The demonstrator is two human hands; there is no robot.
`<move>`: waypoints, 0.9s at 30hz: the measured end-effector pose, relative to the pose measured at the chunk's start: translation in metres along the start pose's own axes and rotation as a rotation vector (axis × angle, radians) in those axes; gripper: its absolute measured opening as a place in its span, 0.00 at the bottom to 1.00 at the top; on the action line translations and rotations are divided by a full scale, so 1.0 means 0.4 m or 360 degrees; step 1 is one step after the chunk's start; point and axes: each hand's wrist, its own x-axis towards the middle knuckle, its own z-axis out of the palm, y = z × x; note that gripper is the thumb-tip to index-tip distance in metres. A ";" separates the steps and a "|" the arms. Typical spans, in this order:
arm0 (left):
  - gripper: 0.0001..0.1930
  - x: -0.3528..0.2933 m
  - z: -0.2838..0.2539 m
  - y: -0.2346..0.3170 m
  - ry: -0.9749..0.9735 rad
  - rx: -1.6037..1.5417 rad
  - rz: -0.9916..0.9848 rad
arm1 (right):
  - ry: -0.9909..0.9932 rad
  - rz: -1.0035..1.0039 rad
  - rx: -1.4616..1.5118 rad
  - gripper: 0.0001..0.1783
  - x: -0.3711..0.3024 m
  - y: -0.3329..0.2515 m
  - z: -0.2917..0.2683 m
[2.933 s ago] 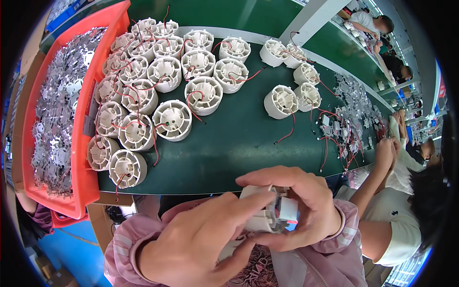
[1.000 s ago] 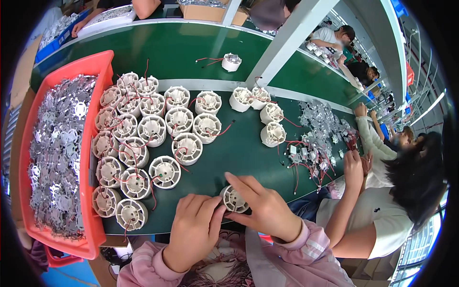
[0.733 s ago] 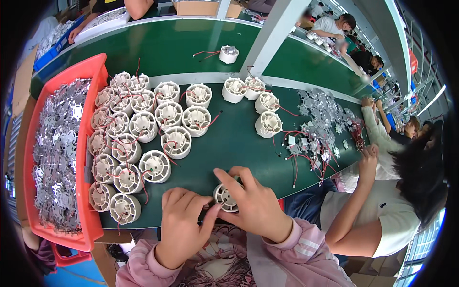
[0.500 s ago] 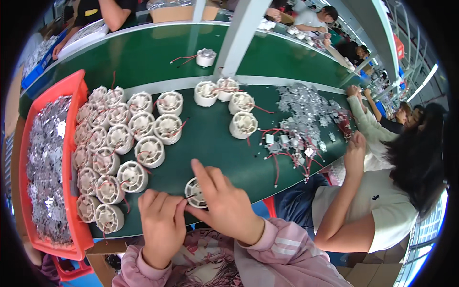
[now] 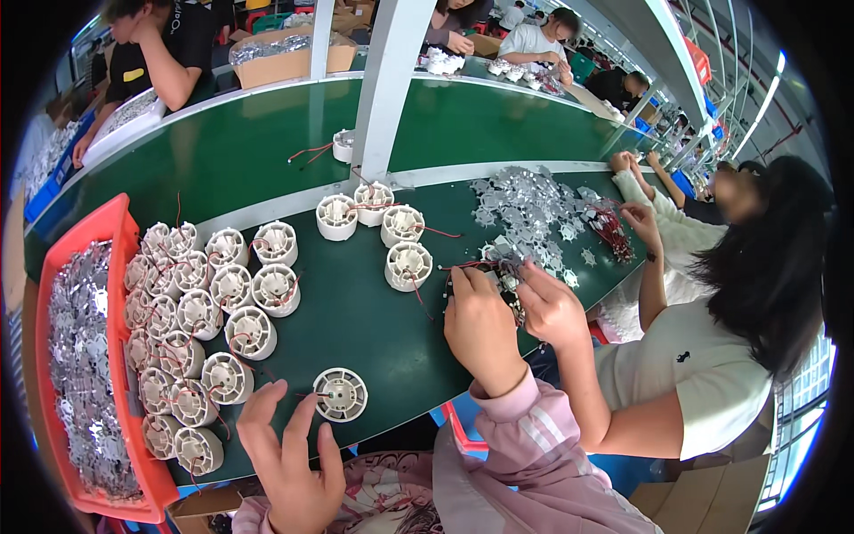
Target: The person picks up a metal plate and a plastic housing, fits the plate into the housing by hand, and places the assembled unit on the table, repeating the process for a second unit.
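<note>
A round white plastic housing with a spoked inside and short wires lies on the green worktop in front of me. My left hand is beside it, fingers spread, holding nothing. Out to the right, my right hand reaches into a heap of red-wired small parts. Its fingers are bent together at the heap's near edge, by a red wire; whatever lies between the fingertips is hidden. A co-worker's hand works in the same heap, close beside mine.
Several white housings crowd the left, next to a red bin of silvery plates. More housings stand by a white post. Loose silvery plates lie at the right, beside the seated co-worker. A green belt runs behind.
My right hand has left the housing and moved right to the wired parts. My left hand has let go and opened. The co-worker's hand has come to the heap. The view has shifted.
</note>
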 end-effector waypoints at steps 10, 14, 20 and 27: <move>0.17 0.000 -0.011 0.000 -0.0039 -0.0118 0.0057 | -0.0158 0.0230 0.0125 0.18 -0.008 -0.013 -0.062; 0.17 -0.005 -0.011 0.006 -0.0027 -0.0267 0.0104 | -0.0104 0.0164 0.0155 0.15 -0.017 -0.024 -0.089; 0.18 -0.004 -0.025 0.022 -0.0065 -0.0367 0.0206 | 0.0393 -0.0345 0.0746 0.13 -0.038 -0.117 -0.136; 0.17 0.015 -0.049 0.067 -0.0236 -0.0672 0.0160 | -0.0391 -0.0355 0.2195 0.15 -0.110 -0.212 -0.224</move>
